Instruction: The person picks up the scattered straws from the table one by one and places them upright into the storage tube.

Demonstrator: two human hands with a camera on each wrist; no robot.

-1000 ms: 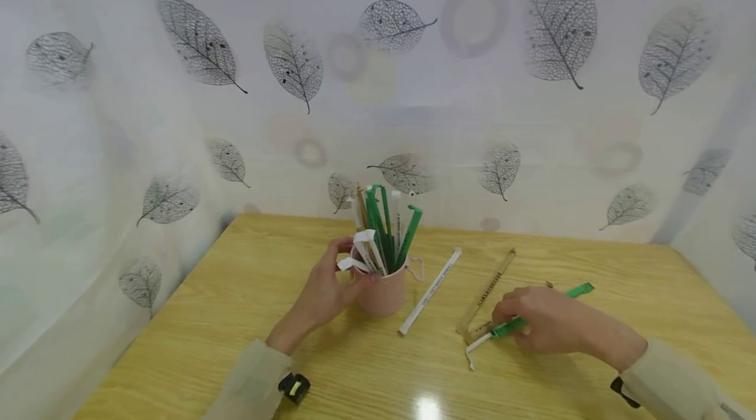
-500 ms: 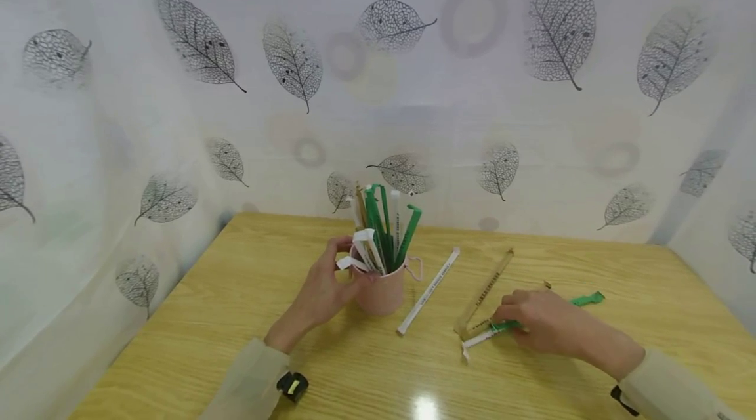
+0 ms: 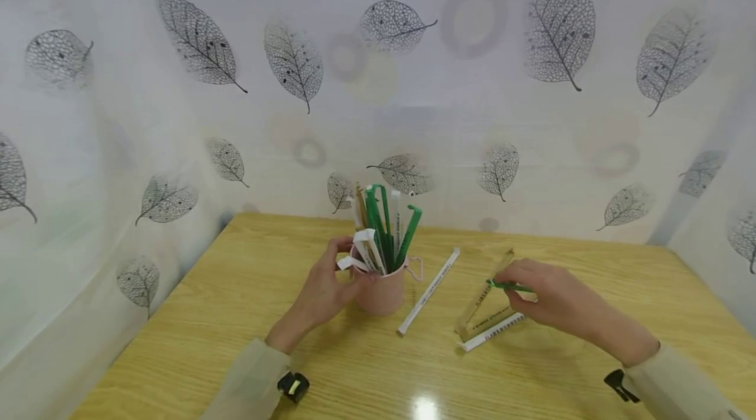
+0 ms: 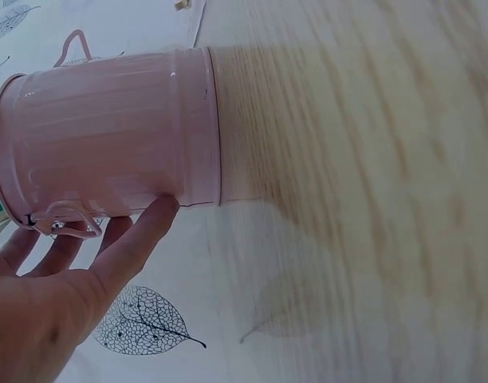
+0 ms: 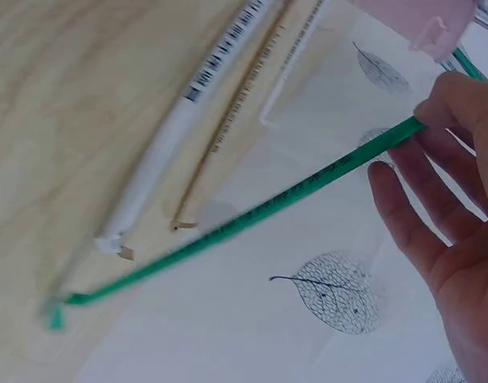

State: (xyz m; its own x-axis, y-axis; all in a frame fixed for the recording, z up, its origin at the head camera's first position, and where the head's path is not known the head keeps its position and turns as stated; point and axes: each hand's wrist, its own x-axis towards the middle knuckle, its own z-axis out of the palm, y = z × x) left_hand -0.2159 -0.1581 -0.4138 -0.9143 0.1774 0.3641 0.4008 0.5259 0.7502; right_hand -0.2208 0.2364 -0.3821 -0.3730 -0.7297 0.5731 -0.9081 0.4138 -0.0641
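Note:
In the head view a small pink bucket [image 3: 382,295] with loop handles stands on the table, filled with upright paper-wrapped straws [image 3: 373,216] in green, white and brown. My left hand [image 3: 325,290] holds it from the left, thumb at the front and fingers round the far side. The left wrist view shows a fingertip on the bucket's wall [image 4: 116,136]. Out to the right, my right hand [image 3: 558,296] pinches a green wrapped straw [image 5: 280,203] near one end. The straw slants across the right wrist view, its far end hanging over the table.
A white wrapped straw [image 3: 429,292] lies right of the bucket. Farther right lie a brown straw [image 3: 477,305], a second brown straw [image 3: 491,321] and another white straw [image 3: 493,333], partly under my right hand. A leaf-patterned curtain [image 3: 449,111] hangs behind the table [image 3: 236,315].
My right hand has lifted the green straw off the white straw on the right and turned it, rising slightly away from me. My left hand and the bucket have stayed in place.

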